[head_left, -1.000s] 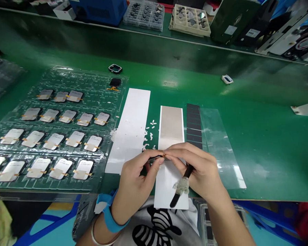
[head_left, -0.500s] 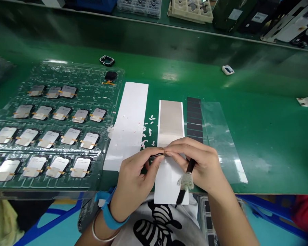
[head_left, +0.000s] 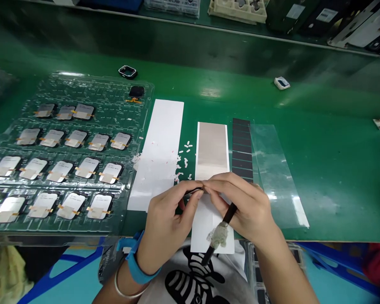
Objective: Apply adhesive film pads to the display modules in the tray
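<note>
My left hand (head_left: 174,211) is closed, pinching a thin dark panel (head_left: 193,191) between thumb and forefinger. Seen edge-on and mostly covered by fingers, it resembles the small screen panels in the tray. My right hand (head_left: 243,202) is closed too, its thumb and fingertips meeting the panel's right end. Tucked in that same hand is a dark stick-like tool (head_left: 230,213) with a lumpy grey wad (head_left: 219,234) around its middle; its lower end points toward my lap. Below both hands lies a white backing sheet (head_left: 212,228) with a grey-beige strip (head_left: 212,145) on its upper part.
A clear tray (head_left: 110,120) at left carries rows of small screen panels (head_left: 61,172). Beside it lie a white sheet (head_left: 161,139) and scattered white scraps (head_left: 185,162). Right of my hands are black strips (head_left: 241,143) and clear film (head_left: 281,177). Two watch cases (head_left: 127,71) sit farther back.
The tool in my right hand has swung, its lower end moving left. Both hands stay at the panel, with the right fingers slightly shifted.
</note>
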A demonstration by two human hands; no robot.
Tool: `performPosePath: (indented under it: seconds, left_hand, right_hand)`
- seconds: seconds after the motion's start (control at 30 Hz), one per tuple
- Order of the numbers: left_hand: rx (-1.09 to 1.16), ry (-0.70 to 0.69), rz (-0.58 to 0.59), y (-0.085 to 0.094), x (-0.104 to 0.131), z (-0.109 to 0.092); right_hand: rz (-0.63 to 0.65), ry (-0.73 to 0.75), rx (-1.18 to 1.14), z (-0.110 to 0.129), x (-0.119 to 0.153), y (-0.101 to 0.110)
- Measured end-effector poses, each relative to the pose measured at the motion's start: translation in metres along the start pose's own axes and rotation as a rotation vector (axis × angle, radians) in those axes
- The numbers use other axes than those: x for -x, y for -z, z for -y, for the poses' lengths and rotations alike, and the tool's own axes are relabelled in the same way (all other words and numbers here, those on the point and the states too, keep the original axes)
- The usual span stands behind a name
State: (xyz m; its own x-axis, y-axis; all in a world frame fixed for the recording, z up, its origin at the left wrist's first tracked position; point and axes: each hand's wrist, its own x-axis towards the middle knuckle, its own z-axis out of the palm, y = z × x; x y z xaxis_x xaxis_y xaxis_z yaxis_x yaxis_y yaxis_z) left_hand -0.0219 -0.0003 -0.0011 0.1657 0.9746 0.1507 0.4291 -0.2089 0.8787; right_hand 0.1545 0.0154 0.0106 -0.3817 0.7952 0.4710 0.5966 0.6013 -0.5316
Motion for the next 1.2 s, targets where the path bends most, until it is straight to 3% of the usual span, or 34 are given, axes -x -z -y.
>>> performPosePath:
  seconds: [0.17,0.33,0.5,0.63,0.77,0.83,0.97,1.1,1.2]
  left_hand:
    - [-0.002,0.013,-0.002,0.0,0.0,0.0]
    - [0.014,0.036,0.01,-0.001,-0.001,-0.002]
    - [0.118,0.04,0.046,0.0,0.0,-0.003]
    - [0.19,0.021,0.16,0.0,0.002,-0.004]
    - [0.24,0.038,0.223,0.0,0.003,-0.004]
    - [0.322,0.098,0.198,0.0,0.005,-0.003]
    - [0.544,0.173,0.052,-0.003,0.008,-0.001]
    - [0.642,0.172,-0.03,-0.004,0.008,-0.003]
    - [0.657,0.184,-0.025,-0.004,0.007,-0.004]
  right_hand:
    - [-0.028,-0.009,0.029,0.001,-0.001,-0.004]
    - [-0.036,-0.094,-0.097,0.001,-0.002,-0.008]
    - [-0.098,-0.286,-0.261,0.006,-0.014,0.006]
    - [-0.001,-0.384,-0.273,0.005,-0.039,0.011]
    - [0.17,-0.379,-0.098,-0.009,-0.06,-0.003]
    - [0.231,-0.395,-0.096,-0.015,-0.062,-0.009]
    - [0.156,-0.498,-0.406,-0.016,-0.054,-0.009]
    - [0.317,-0.606,-0.833,-0.01,-0.044,0.0]
    - [0.376,-0.583,-1.008,-0.008,-0.041,0.002]
